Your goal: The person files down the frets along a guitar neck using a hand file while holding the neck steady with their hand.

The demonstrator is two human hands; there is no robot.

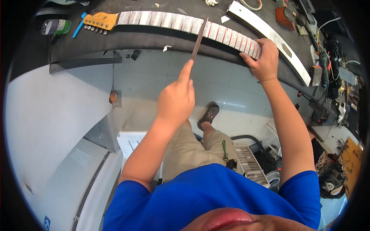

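Observation:
A guitar neck (165,20) lies along the dark workbench, its yellow-orange headstock (101,21) with tuning pegs at the left. White strips cover the fretboard between the frets, and red lines show along the right-hand part. My left hand (176,98) is closed around the near end of a slim file (198,42), index finger stretched along it. The file's far part lies across the fretboard near its middle. At the neck's right end, my right hand (266,59) grips it, thumb on the near edge and fingers over the far side.
A long white straightedge-like bar (275,38) lies behind my right hand. A blue pen (79,27) and a green-labelled bottle (57,27) are left of the headstock. A tape roll (252,4), a brown block (285,17) and tangled cables (335,57) sit at the right.

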